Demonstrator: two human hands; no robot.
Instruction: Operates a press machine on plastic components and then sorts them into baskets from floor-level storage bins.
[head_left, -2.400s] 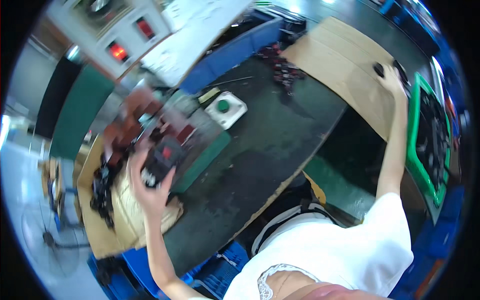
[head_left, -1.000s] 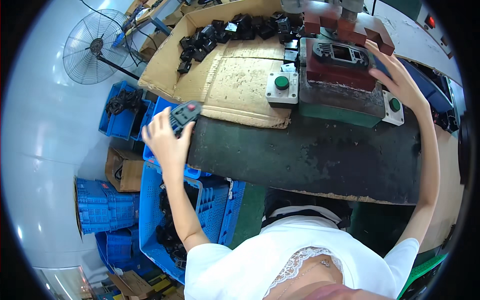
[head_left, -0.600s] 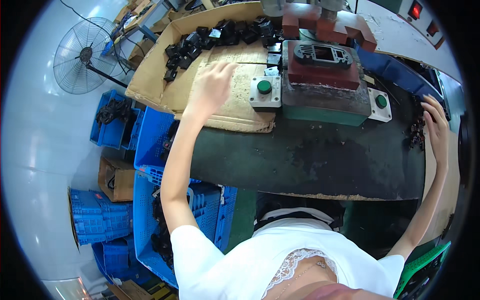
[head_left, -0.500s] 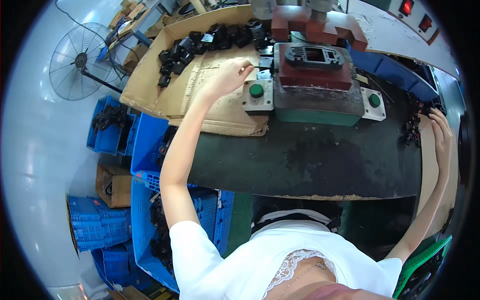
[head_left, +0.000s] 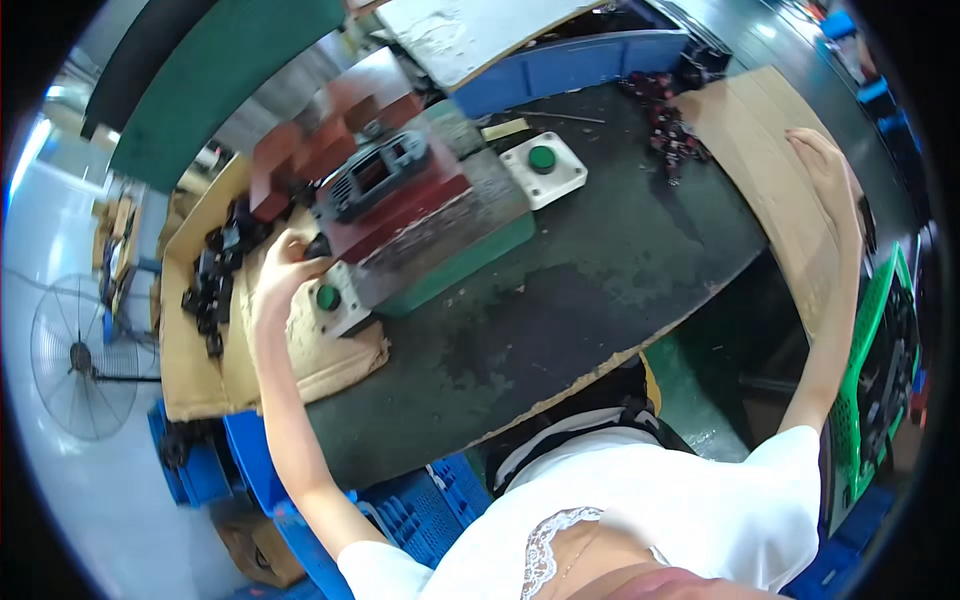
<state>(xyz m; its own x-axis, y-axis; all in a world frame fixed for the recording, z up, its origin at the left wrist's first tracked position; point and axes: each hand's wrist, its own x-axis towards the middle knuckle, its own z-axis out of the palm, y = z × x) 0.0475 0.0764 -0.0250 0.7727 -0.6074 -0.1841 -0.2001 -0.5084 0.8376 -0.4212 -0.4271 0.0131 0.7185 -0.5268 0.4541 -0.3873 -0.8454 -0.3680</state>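
My left hand [head_left: 283, 268] is by the near left corner of the press base, thumb and fingers closed around a small black part [head_left: 318, 247]. Just below it is a white button box [head_left: 345, 308] with a green button. A dark grey plastic housing [head_left: 378, 175] with slots and a window lies on the red fixture block [head_left: 415, 213]. Over at the right, my right hand [head_left: 825, 170] is above a cardboard sheet [head_left: 745, 130], fingers stretched and slightly bent, with nothing visible in it. Small dark red and black parts [head_left: 668, 130] lie in a pile left of that sheet.
Black parts [head_left: 213, 280] line the cardboard tray [head_left: 180, 370] at left. Red press tooling [head_left: 290, 160] stands behind the fixture. A second button box [head_left: 545, 168] is on the dark table [head_left: 520, 350]. A green crate [head_left: 850, 430] stands at right, a blue bin [head_left: 570, 72] behind.
The view has swung to the right. My left hand has come in beside the press base and now has a small black part. My right hand is still out over the cardboard, fingers extended.
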